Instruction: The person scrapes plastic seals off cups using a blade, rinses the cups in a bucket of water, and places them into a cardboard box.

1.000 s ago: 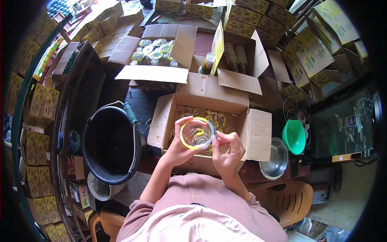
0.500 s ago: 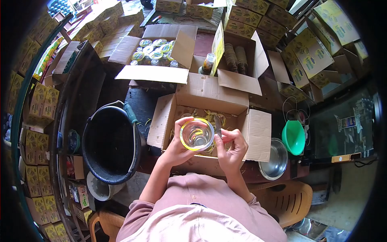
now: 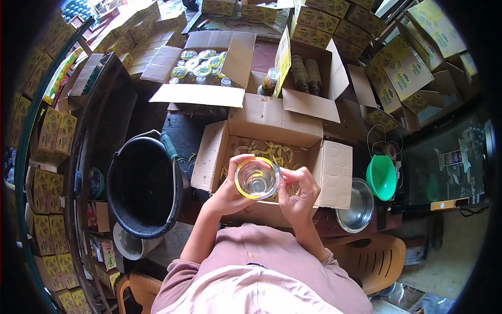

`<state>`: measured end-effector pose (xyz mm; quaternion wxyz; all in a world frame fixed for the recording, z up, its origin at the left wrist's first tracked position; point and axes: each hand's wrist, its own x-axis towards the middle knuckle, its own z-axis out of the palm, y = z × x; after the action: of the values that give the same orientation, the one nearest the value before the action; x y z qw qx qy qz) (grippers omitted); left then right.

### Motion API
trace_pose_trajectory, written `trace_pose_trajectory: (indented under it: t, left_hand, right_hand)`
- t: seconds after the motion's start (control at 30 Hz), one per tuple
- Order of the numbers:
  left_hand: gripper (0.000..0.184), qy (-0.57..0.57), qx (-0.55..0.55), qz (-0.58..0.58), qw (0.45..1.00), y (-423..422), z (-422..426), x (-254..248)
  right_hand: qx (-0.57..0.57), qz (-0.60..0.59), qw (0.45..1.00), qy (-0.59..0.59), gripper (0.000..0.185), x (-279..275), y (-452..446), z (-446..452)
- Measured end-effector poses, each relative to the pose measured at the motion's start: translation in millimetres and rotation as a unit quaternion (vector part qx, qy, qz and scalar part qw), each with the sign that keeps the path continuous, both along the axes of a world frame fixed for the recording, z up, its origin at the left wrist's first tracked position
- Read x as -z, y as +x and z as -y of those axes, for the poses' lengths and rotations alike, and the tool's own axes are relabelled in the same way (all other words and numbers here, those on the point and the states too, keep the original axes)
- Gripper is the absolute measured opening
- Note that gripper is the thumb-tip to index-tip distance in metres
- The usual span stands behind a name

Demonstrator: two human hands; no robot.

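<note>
In my left hand [image 3: 230, 189] is a clear plastic cup [image 3: 256, 183] with a yellow band round its rim, its open mouth facing up towards me. The fingers wrap round the cup's left side. My right hand [image 3: 299, 189] is closed at the cup's right edge, thumb and forefinger pinched close to the rim. A small dark knife blade showed in that pinch a moment ago; now it is mostly hidden by the fingers and cup. Beneath both hands stands an open cardboard box [image 3: 334, 172] with thin yellowish strips [image 3: 277, 150] scattered inside.
A black bucket [image 3: 117, 193] stands at left, a metal bowl [image 3: 355, 209] and a green basin [image 3: 381, 180] at right. Behind, one carton [image 3: 198, 95] holds several lidded cups, another [image 3: 312, 108] stacked brown cups. Yellow printed cartons [image 3: 400, 76] are piled around.
The cup has shifted slightly right and down. My right hand has closed in on its rim, and the blade that pointed up beside the cup has swung mostly out of sight.
</note>
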<state>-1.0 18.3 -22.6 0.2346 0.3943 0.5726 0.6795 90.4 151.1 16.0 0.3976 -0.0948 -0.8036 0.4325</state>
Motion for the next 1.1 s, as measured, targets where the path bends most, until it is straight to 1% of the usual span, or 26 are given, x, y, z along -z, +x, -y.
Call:
trace_pose_trajectory:
  t: [0.03,0.13,0.33,0.47,0.57,0.77,0.87,0.97,1.07,1.1]
  left_hand:
    - [0.078,0.001,0.001,0.006,1.0,-0.3,-0.3,1.1]
    - [0.078,0.055,0.001,0.027,0.998,-1.1,-4.2,4.8]
    - [0.08,0.005,0.015,0.022,1.0,3.2,-4.7,-0.3]
    - [0.08,0.029,0.015,0.047,0.998,0.8,-4.2,2.2]
    - [0.08,0.015,0.025,0.045,0.999,1.2,-4.2,1.0]
    - [0.078,0.005,0.047,0.005,0.999,2.2,-3.9,0.9]
    - [0.078,0.01,0.07,0.038,0.997,1.9,-1.8,-5.6]
    - [0.08,0.045,0.095,0.089,0.991,0.5,-2.2,-4.9]
    - [0.083,0.121,0.067,0.167,0.976,1.6,-8.3,1.8]
    - [0.086,0.13,0.058,0.184,0.973,1.4,-9.4,5.0]
  right_hand:
    - [0.001,0.003,1.0,-0.003,0.019,-1.3,0.4,0.3]
    - [0.004,0.007,1.0,-0.027,0.016,0.4,3.2,3.6]
    - [0.001,0.02,0.999,-0.038,0.017,-0.6,5.5,-2.1]
    - [-0.012,0.02,0.997,-0.078,0.018,2.2,7.1,-1.1]
    - [-0.01,0.028,0.997,-0.07,0.018,-0.4,6.5,-1.4]
    - [-0.01,0.017,0.998,-0.067,0.019,2.5,3.2,-3.2]
    - [-0.014,0.016,0.997,-0.077,0.015,2.1,1.8,-0.8]
    - [-0.013,0.022,0.999,-0.045,0.019,1.9,1.8,-2.8]
    - [0.019,0.023,0.997,-0.069,0.017,0.0,1.3,0.8]
    - [0.023,0.023,0.997,-0.072,0.017,-0.5,1.6,1.1]
